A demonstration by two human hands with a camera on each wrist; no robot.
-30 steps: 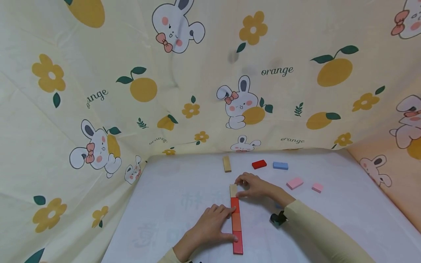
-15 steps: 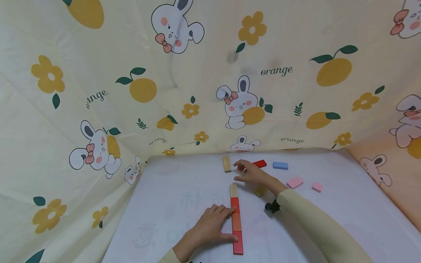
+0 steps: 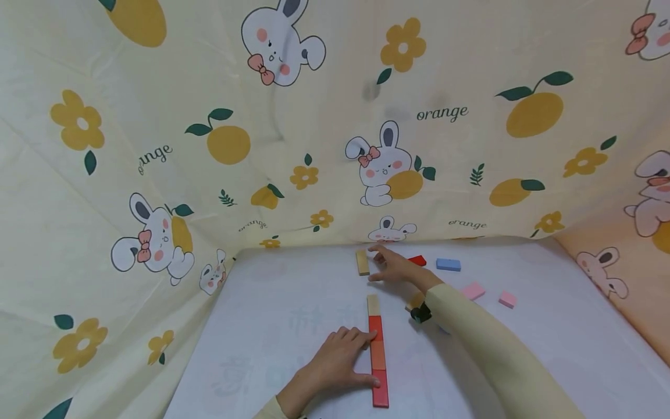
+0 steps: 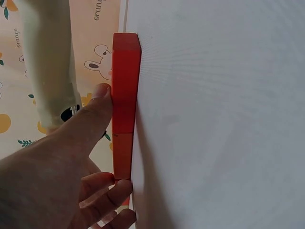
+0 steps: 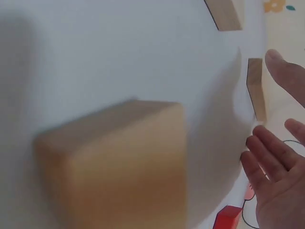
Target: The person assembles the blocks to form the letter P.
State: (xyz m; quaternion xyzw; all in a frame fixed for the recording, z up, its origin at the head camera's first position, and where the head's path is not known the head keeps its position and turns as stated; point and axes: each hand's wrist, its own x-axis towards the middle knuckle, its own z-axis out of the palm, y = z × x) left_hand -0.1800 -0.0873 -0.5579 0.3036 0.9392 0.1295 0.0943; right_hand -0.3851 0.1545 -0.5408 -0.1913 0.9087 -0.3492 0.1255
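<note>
A straight row of blocks lies on the white table: a near red block (image 3: 381,397), an orange block (image 3: 378,356), a red block (image 3: 378,321) and a wooden block (image 3: 373,305) at the far end. My left hand (image 3: 332,361) rests along its left side, thumb on the near red block and forefinger on the farther red one. In the left wrist view the thumb touches the red block (image 4: 125,90). Farther back, my right hand (image 3: 395,267) hovers with fingers spread beside another wooden block (image 3: 362,263). The right wrist view shows that wooden block (image 5: 256,86) between thumb and fingers, apart from them.
Under the right wrist lies another wooden block (image 3: 416,300), large and blurred in the right wrist view. A red block (image 3: 417,261) is partly hidden by the right hand. Right of it lie a blue block (image 3: 448,265) and two pink blocks (image 3: 473,291). Patterned cloth (image 3: 314,128) hangs behind.
The right hand has left the far end of the row and moved away from me to the wooden block at the back. The left hand and the row stay put.
</note>
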